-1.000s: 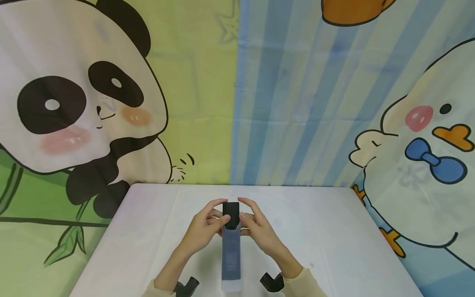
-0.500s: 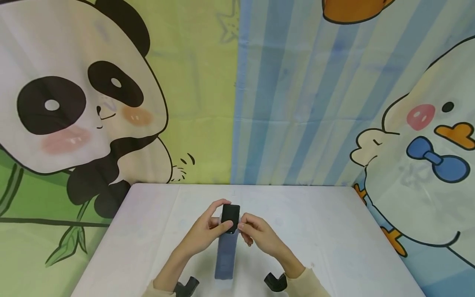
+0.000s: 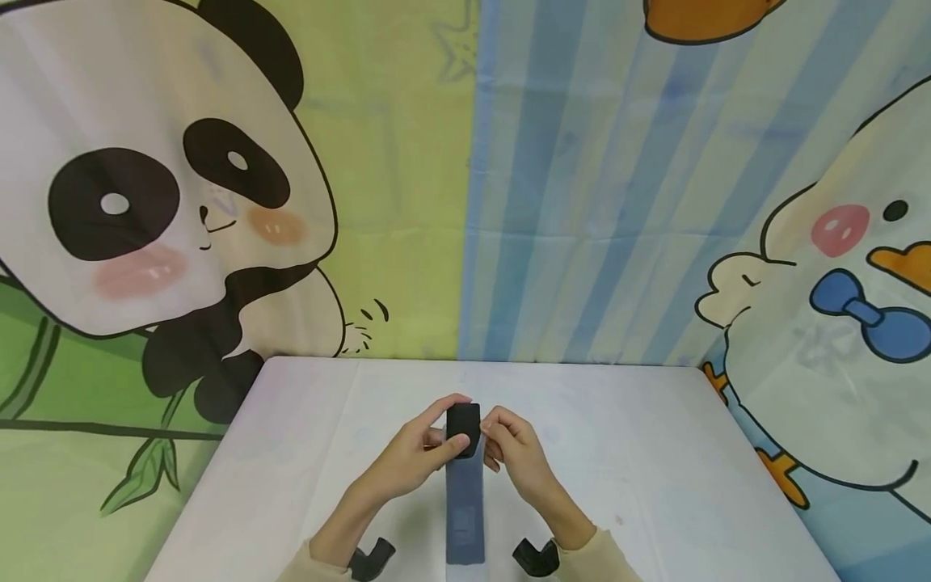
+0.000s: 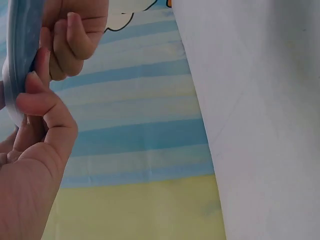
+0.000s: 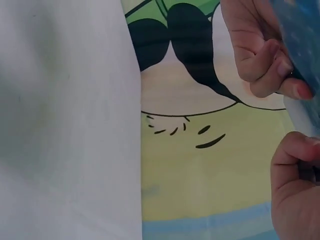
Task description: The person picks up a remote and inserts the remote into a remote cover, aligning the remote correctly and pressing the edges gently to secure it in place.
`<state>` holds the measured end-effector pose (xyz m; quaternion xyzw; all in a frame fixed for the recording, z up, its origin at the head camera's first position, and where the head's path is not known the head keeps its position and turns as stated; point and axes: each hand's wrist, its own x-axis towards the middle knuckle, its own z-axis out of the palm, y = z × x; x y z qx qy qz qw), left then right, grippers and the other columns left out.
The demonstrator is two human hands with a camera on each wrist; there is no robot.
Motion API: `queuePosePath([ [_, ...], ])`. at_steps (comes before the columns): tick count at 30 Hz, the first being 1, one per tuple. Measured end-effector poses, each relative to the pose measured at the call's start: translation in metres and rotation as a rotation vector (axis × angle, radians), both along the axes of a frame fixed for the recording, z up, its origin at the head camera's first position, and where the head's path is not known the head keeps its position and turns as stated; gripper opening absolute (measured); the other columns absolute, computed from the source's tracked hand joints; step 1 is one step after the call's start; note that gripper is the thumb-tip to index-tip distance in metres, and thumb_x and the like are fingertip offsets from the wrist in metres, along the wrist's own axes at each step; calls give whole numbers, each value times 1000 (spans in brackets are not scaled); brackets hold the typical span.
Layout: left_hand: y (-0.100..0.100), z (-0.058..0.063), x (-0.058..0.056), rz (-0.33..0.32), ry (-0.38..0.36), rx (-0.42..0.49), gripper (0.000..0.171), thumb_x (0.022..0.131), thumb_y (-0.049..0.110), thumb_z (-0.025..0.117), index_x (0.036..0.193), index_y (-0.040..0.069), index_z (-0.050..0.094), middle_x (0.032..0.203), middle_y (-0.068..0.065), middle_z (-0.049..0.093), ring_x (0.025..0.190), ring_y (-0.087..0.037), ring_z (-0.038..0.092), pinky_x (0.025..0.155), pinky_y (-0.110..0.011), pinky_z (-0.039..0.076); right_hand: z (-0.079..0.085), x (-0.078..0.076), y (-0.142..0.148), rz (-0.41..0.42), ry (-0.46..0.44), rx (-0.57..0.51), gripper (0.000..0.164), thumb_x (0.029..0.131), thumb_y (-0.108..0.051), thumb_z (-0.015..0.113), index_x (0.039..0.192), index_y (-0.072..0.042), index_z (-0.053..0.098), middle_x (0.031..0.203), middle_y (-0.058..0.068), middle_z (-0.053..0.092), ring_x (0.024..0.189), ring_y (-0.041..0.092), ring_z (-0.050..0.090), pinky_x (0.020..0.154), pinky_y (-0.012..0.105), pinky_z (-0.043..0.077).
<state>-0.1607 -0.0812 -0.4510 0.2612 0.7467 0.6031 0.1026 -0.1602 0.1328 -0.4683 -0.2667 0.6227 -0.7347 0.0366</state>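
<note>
Lower centre, the blue case (image 3: 465,509) lies between the left hand (image 3: 409,454), gripping its black end (image 3: 464,422), and the curled right hand (image 3: 522,454), hold unclear.

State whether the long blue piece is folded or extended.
Extended: in the head view, the long blue piece runs straight below the black piece, no fold showing.
</note>
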Motion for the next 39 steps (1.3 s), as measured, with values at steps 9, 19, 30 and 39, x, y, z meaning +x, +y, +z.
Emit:
queuePosePath([
  [9,5,-8,-3,91,44,41,60,99,34,65,151,37,35,60,6,55,52,-9,40,52,-24,34,-6,-5,10,14,42,157,15,106,-6,49,96,6,51,66,22,43,52,31,41,47,27,43],
  [19,11,-7,-5,191,-26,29,44,92,35,75,125,8,61,79,-1,71,65,-14,57,66,-27,49,-12,0,15,40,47,225,25,99,-3,61,123,-4,56,94,12,60,66,12,52,50,30,46],
  [30,12,-5,-1,187,81,20,30,91,33,76,116,20,69,99,1,66,87,-19,64,75,-31,55,-10,0,17,18,107,251,22,96,0,65,116,-7,64,97,18,55,65,13,53,52,26,48],
  [39,-4,-17,-3,177,28,59,37,94,27,73,126,13,60,111,-5,62,99,-24,62,77,-33,56,0,3,15,-86,251,251,28,90,9,69,115,-4,66,101,16,52,74,28,63,58,38,58],
])
